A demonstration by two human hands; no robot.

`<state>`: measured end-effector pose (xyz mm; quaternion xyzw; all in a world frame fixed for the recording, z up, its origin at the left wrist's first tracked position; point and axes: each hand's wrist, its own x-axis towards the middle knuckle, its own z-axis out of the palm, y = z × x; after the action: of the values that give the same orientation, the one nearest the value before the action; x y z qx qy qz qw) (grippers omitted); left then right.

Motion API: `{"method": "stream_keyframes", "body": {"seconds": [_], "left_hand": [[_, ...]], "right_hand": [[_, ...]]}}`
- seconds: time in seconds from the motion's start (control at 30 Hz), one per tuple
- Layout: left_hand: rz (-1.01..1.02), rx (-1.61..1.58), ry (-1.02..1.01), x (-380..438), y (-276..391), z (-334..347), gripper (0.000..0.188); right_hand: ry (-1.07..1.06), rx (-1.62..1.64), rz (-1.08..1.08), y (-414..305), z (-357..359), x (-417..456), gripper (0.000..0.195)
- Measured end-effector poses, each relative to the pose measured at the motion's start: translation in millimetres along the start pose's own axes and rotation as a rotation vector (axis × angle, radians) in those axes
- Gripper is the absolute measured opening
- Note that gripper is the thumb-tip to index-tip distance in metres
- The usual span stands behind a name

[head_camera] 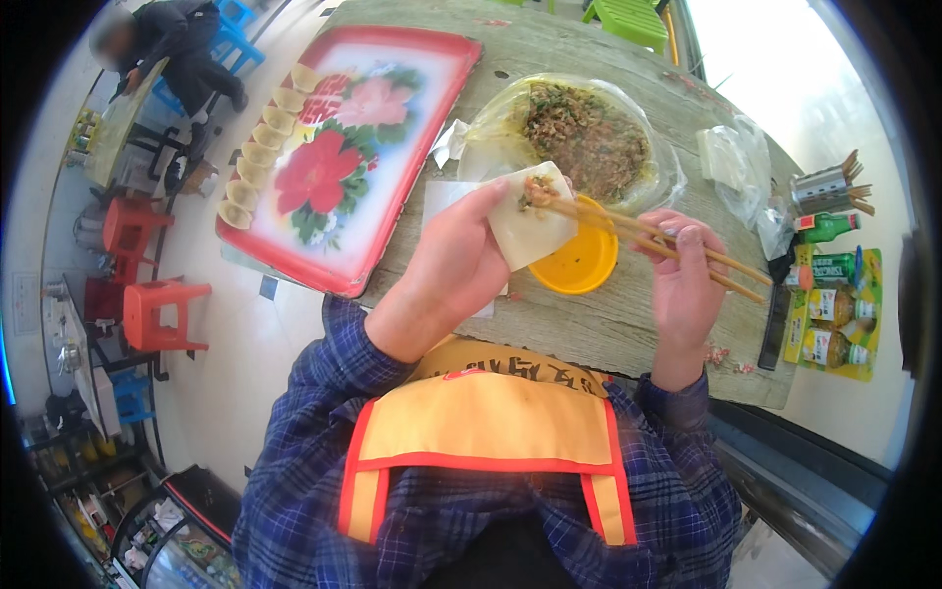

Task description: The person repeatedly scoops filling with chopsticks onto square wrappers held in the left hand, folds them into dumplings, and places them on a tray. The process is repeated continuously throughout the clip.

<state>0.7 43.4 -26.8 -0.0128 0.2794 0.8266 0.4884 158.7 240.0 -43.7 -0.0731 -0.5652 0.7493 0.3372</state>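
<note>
My left hand (pixel 460 258) holds a flat square dough wrapper (pixel 524 234) up over the table. In my right hand (pixel 688 272) is a pair of wooden chopsticks (pixel 655 237), their tips at a small lump of meat filling (pixel 539 190) on the wrapper's upper part. Behind the wrapper stands a bowl lined with clear plastic, full of minced filling (pixel 589 140) with green bits. A yellow-orange bowl (pixel 578 261) is partly hidden under the wrapper and chopsticks. On the left, a red-rimmed floral tray (pixel 456 81) bears a row of folded dumplings (pixel 259 154) along its far-left side.
White paper (pixel 441 197) lies partly under my left hand. Toward the right are a crumpled plastic bag (pixel 736 166), a metal chopstick holder (pixel 817 193), a green bottle (pixel 828 227), a black phone-like object (pixel 774 324) and jars (pixel 828 346). A person (pixel 176 44) is at another table, upper left.
</note>
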Motion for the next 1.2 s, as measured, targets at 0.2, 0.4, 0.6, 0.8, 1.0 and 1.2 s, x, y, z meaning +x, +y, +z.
{"method": "stream_keyframes", "body": {"seconds": [0.2, 0.4, 0.6, 0.8, 1.0, 1.2], "left_hand": [[-0.015, 0.005, -0.003, -3.3, 1.0, 4.4, 0.043], [-0.014, -0.04, -0.051, -1.9, 0.5, -3.6, 0.042], [-0.029, -0.025, -0.034, -2.5, 0.0, -4.1, 0.042], [-0.023, 0.038, -0.051, -3.4, 0.0, -4.6, 0.044], [-0.038, 0.007, -0.086, -5.5, -0.8, -3.4, 0.043], [-0.058, 0.091, -0.046, -8.8, -0.5, -0.7, 0.043]], "right_hand": [[-0.01, -0.023, 0.001, 10.0, 10.8, -1.6, 0.025], [0.029, 0.072, -0.004, -1.1, 1.8, 0.4, 0.025], [0.035, -0.01, -0.002, 2.3, -0.5, 2.2, 0.025], [0.047, -0.023, -0.045, -4.9, -2.6, 3.8, 0.025], [-0.026, -0.022, -0.043, 0.7, 0.4, 3.6, 0.026], [-0.041, 0.025, -0.042, -0.5, 4.9, 2.6, 0.024]]}}
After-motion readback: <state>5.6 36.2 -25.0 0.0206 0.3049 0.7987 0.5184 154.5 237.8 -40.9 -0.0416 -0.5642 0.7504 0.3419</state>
